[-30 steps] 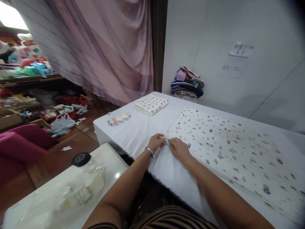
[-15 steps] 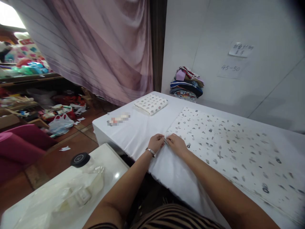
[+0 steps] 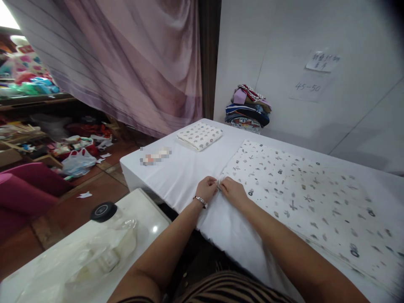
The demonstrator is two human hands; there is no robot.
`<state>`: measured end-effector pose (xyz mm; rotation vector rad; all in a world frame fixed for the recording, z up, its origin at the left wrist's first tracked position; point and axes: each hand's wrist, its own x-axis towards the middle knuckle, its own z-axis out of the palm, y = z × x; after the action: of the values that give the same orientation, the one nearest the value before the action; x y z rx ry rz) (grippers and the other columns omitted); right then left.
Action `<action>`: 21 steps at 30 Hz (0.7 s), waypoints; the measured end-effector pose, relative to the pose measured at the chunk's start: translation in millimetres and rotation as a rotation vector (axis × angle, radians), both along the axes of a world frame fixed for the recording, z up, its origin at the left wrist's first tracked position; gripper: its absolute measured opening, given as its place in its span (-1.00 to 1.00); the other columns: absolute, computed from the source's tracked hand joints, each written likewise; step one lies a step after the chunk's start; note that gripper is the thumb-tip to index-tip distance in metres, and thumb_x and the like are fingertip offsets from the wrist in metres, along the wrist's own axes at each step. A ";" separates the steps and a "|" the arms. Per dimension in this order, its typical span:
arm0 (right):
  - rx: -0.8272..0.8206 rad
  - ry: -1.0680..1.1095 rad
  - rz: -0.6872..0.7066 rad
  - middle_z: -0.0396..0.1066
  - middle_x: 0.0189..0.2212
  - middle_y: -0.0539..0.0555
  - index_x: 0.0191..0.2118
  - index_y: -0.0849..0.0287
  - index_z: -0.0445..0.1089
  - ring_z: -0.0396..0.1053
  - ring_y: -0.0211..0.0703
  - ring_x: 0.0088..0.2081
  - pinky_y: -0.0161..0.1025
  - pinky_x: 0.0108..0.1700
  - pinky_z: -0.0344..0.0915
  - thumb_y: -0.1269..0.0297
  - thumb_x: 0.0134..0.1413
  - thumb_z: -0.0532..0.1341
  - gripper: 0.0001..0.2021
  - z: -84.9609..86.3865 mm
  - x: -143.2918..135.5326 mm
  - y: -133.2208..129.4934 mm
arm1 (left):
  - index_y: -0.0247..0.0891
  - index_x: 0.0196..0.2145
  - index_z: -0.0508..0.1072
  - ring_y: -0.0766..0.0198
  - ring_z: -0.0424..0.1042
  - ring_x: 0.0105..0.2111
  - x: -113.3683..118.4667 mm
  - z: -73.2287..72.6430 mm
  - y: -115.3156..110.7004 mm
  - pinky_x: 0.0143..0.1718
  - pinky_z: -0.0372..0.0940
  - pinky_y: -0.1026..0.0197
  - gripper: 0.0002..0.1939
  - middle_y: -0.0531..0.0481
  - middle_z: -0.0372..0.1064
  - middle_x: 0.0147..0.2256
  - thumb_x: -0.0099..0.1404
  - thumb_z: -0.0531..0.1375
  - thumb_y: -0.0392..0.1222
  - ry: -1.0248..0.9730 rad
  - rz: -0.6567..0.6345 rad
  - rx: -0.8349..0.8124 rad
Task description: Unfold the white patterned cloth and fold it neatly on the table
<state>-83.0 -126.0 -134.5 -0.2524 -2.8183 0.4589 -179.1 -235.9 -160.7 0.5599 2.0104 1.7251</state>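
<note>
Fingers (image 3: 216, 186) pinch printed cloth (image 3: 303, 198) corner; table (image 3: 176, 172) edge near.

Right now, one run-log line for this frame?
left hand: pinching printed cloth corner | right hand: pinching same corner | cloth: flat on white table

A small folded cloth (image 3: 200, 135) lies on the white desk (image 3: 176, 172). A pile of clothes (image 3: 248, 110) sits by the wall. A pink curtain (image 3: 132, 63) hangs behind. A plastic bag (image 3: 77, 162) lies on the floor.
</note>
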 end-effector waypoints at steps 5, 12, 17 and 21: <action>-0.048 -0.002 0.004 0.30 -0.30 -0.02 -0.31 0.12 0.33 0.26 -0.30 -0.29 -0.35 -0.36 0.07 0.29 0.21 0.05 -0.86 -2.9 -0.2 -1.8 | -0.26 -0.42 0.34 0.41 0.33 -0.62 0.1 -0.9 -1.1 -0.59 0.22 0.37 -0.89 0.14 0.33 -0.60 0.03 0.19 -0.25 0.007 -0.021 0.005; -0.151 0.010 0.020 0.31 -0.31 -0.02 -0.26 0.10 0.36 0.27 -0.29 -0.27 -0.36 -0.29 0.13 0.27 0.21 0.05 -0.84 -2.6 2.0 -1.8 | -0.25 -0.37 0.34 0.38 0.36 -0.60 -1.3 -2.7 1.1 -0.59 0.24 0.35 -0.85 0.12 0.35 -0.59 0.11 0.15 -0.14 0.100 0.006 -0.109; -0.088 0.007 -0.001 0.33 -0.26 0.02 -0.21 0.10 0.39 0.27 -0.25 -0.19 -0.34 -0.24 0.17 0.35 0.18 0.03 -0.81 4.7 34.4 10.7 | -0.23 -0.34 0.34 0.38 0.37 -0.60 -4.4 -7.2 3.0 -0.57 0.19 0.36 -0.86 0.14 0.36 -0.60 0.09 0.14 -0.19 0.166 0.059 -0.184; -0.011 -0.047 -0.014 0.33 -0.21 0.04 -0.20 0.08 0.40 0.27 -0.23 -0.17 -0.32 -0.23 0.22 0.32 0.22 -0.02 -0.75 3.8 83.9 25.3 | -0.21 -0.34 0.34 0.37 0.37 -0.59 -3.3 -5.3 3.4 -0.56 0.18 0.35 -0.85 0.13 0.37 -0.58 0.08 0.14 -0.18 0.189 0.078 -0.220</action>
<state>0.9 -100.7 -130.7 -0.2881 -2.8584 0.4709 -182.5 -232.6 -166.0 0.5951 2.3464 1.5147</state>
